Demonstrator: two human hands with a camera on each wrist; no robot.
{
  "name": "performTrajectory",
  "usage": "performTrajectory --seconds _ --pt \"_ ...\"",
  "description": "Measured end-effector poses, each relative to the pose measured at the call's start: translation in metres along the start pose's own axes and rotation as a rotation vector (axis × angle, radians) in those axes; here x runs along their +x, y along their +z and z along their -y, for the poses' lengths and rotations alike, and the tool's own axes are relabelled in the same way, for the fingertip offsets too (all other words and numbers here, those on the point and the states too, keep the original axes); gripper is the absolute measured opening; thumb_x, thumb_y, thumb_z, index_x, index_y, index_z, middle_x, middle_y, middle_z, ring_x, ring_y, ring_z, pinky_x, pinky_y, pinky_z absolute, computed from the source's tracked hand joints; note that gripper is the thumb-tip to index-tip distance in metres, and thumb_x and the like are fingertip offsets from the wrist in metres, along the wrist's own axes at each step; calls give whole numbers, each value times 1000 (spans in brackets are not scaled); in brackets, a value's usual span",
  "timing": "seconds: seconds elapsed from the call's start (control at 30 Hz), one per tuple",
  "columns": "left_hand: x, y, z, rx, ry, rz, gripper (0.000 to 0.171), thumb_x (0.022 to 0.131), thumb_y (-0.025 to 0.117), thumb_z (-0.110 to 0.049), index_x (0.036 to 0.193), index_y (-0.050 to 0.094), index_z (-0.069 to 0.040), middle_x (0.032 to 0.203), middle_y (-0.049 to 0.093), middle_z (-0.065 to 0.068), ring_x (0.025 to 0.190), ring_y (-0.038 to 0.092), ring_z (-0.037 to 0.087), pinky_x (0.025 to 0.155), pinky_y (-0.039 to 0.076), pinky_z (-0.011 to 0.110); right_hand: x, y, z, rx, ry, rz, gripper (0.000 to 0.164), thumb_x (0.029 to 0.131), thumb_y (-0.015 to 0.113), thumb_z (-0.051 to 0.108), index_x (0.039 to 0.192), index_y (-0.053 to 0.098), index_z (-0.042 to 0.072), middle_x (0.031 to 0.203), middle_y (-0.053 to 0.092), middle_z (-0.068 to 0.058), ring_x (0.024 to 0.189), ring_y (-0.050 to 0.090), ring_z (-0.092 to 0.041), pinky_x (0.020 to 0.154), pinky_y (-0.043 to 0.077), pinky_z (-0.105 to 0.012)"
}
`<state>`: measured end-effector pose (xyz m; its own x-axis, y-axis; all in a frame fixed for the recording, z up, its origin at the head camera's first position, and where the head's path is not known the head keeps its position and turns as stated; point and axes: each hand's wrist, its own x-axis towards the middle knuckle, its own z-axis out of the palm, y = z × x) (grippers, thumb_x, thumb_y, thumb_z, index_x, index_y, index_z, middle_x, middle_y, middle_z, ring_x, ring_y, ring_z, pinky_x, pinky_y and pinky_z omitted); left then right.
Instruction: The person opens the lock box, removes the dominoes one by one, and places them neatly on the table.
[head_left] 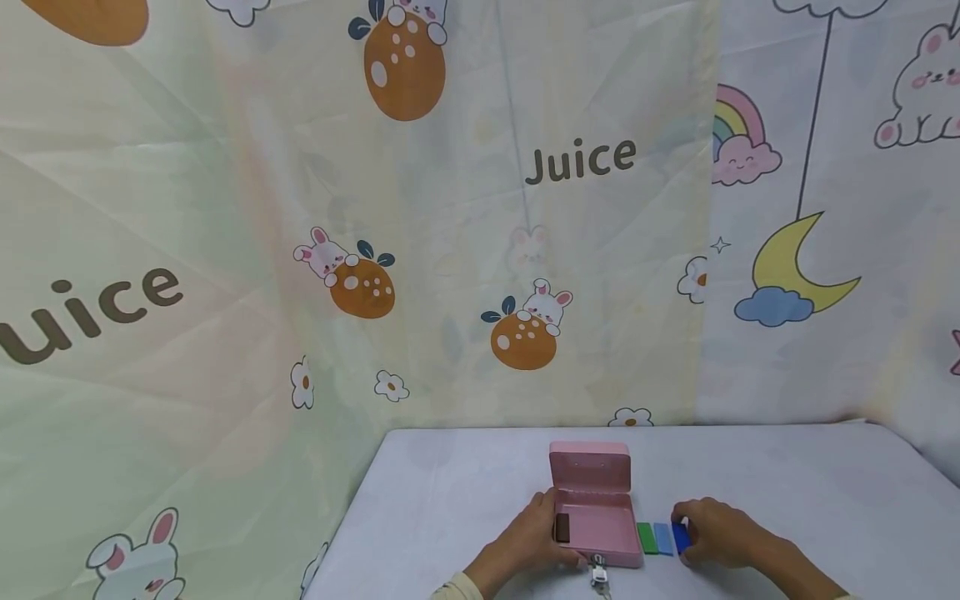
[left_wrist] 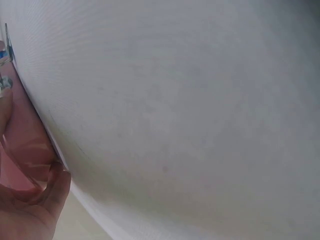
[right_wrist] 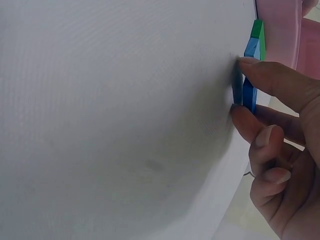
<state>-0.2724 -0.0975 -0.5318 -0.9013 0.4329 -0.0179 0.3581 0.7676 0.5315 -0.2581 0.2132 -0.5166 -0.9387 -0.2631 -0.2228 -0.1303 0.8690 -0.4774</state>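
A small pink metal box (head_left: pixel 600 521) stands with its lid (head_left: pixel 592 471) raised. Inside, against the left wall, is a dark brown block (head_left: pixel 562 527). My left hand (head_left: pixel 531 533) grips the box at its left side, thumb along the front; fingertips at the box's edge show in the left wrist view. To the right of the box, a green block (head_left: pixel 647 538) and a light blue block (head_left: pixel 663 539) lie in a row. My right hand (head_left: pixel 716 533) pinches a dark blue block (head_left: pixel 681 537) between thumb and fingers at the row's right end.
Keys on a ring (head_left: pixel 599 577) hang from the lock at the box's front. The white-covered table (head_left: pixel 450 483) reaches back to a printed cloth curtain (head_left: pixel 450 250), which also hangs along the left and right.
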Motion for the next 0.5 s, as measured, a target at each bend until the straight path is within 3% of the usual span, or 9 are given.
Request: performTrajectory --seconds 0.5 --pt "-1 -2 -2 15 25 -5 102 65 92 -49 148 39 -20 119 57 -4 100 52 2 98 50 33 0 2 -1 -4 -8 -17 43 74 88 22 109 67 8 76 57 -2 73 51 -18 70 48 -38"
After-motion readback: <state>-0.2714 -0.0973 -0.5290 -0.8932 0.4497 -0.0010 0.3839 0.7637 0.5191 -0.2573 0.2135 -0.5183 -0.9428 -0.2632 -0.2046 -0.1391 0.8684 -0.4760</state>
